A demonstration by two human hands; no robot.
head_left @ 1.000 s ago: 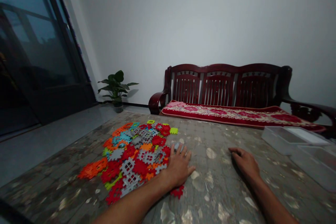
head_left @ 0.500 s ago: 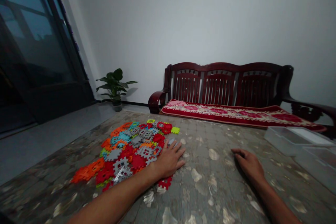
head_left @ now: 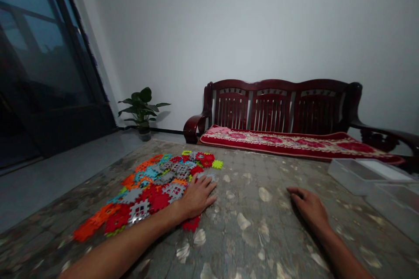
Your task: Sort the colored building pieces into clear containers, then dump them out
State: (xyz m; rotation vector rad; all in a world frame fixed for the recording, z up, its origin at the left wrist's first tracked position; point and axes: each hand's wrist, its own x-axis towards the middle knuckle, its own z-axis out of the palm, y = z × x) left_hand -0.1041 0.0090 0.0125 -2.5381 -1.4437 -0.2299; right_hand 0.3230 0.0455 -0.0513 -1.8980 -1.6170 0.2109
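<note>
A loose spread of flat, notched plastic pieces (head_left: 159, 200) in red, grey, orange, blue and lime lies on the left part of the patterned table. My left hand (head_left: 197, 196) rests palm down on the right side of the spread, its fingers apart, covering some pieces. A lime piece (head_left: 217, 164) lies just beyond its fingertips, and an orange group (head_left: 93, 223) is at the near left end. On the right, my right hand (head_left: 307, 207) lies on the table with its fingers loosely bent and nothing visible in it.
Clear plastic boxes (head_left: 393, 200) stand at the table's right edge. Behind the patterned table cover (head_left: 242, 244) is a dark red wooden bench (head_left: 271, 107) with a red floral cushion (head_left: 278, 140). A potted plant (head_left: 141, 107) stands on the floor at the back left.
My left hand has slid to the left, and the near pieces have shifted left with it. My right hand has stayed almost in place. The view has tilted slightly.
</note>
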